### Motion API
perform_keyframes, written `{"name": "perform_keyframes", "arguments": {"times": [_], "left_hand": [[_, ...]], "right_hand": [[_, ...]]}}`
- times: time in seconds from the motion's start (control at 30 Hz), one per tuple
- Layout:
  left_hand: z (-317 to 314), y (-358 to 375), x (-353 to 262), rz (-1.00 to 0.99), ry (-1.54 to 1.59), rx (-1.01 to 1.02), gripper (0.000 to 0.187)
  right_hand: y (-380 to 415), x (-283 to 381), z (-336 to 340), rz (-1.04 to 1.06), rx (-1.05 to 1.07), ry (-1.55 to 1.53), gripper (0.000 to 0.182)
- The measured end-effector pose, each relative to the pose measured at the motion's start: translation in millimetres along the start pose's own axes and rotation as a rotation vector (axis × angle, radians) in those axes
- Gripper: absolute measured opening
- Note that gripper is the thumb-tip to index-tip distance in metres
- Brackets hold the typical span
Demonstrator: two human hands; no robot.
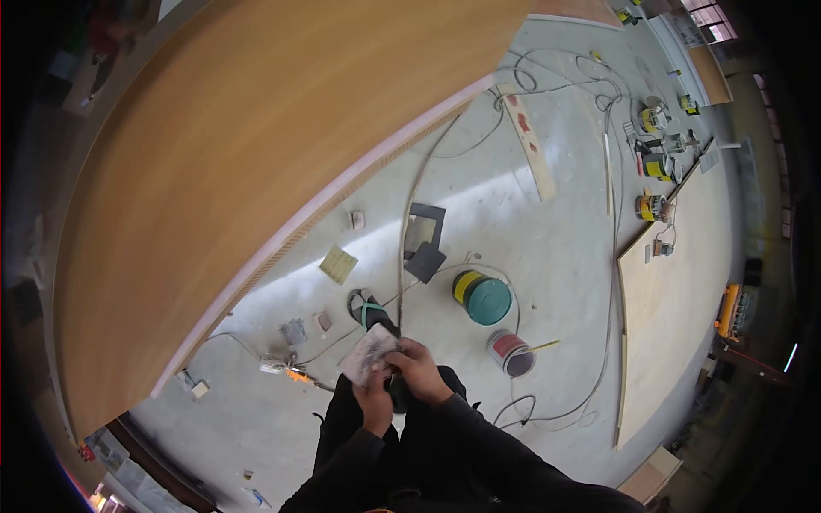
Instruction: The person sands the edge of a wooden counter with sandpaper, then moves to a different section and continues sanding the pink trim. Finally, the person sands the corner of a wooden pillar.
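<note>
1. Right now both my hands close around a worn, grey-speckled rectangular sheet of sandpaper [369,354], held low in the middle of view above my dark trousers.
2. My left hand [374,404] pinches its near edge; my right hand [419,369] grips its right side.
3. Its long axis runs from near left to far right, face tilted up.
4. Beyond it sit a green-lidded yellow bucket [484,298] and a red paint tin [510,352], on the grey concrete floor [556,256].
</note>
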State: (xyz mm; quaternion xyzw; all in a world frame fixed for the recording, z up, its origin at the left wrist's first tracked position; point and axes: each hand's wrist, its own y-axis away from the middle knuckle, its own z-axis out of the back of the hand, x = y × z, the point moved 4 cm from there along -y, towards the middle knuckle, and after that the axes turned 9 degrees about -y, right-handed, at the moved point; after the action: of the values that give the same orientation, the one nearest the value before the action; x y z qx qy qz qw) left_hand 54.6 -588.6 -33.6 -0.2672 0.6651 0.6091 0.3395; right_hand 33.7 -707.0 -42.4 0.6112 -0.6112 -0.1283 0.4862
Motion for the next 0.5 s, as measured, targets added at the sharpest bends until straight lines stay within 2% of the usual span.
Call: {"name": "perform_keyframes", "arguments": {"times": [0.03,0.07,0.13,0.17,0.23,0.3,0.37,0.4,0.43,0.47,0.5], "left_hand": [[-3.3,-6.0,-12.3,0.037,0.128,0.010,0.027],[2.0,-17.5,-1.4,0.080,0.154,-0.068,0.027],[6.6,-32.0,7.8,0.049,0.099,-0.101,0.025],[4.5,-36.1,4.5,0.051,0.105,-0.104,0.025],[-15.0,-42.2,-32.5,0.033,-0.009,-0.065,0.021],[-31.1,-50.7,-33.7,0.000,-0.091,-0.055,0.020],[-44.0,-61.2,-32.3,-0.033,-0.179,-0.056,0.019],[-49.7,-73.5,-30.2,-0.072,-0.308,-0.042,0.018],[-58.3,-84.8,-35.5,-0.108,-0.440,-0.024,0.017],[-64.4,-93.6,-43.3,-0.111,-0.441,-0.024,0.017],[-74.5,-103.7,-67.2,-0.164,-0.485,-0.075,0.019]], "right_hand": [[-7.1,10.6,-12.0,-0.079,0.116,0.041,0.005],[-16.0,22.0,-20.4,-0.070,0.187,0.110,0.007],[-38.3,49.7,-28.8,-0.135,0.388,0.301,0.008],[-60.2,52.3,-16.5,-0.177,0.413,0.472,0.011],[-78.1,86.9,-27.8,-0.090,0.439,0.529,0.014],[-98.0,120.4,-36.6,-0.029,0.472,0.600,0.017],[-111.6,145.7,-46.8,0.153,0.716,1.025,0.024],[-125.9,147.3,-39.8,0.154,0.726,1.030,0.024],[-140.6,145.5,-34.2,0.270,0.781,1.099,0.026],[-155.7,146.2,-26.3,0.392,0.829,1.164,0.029],[-165.5,160.7,-33.6,0.185,0.891,1.188,0.029]]}}
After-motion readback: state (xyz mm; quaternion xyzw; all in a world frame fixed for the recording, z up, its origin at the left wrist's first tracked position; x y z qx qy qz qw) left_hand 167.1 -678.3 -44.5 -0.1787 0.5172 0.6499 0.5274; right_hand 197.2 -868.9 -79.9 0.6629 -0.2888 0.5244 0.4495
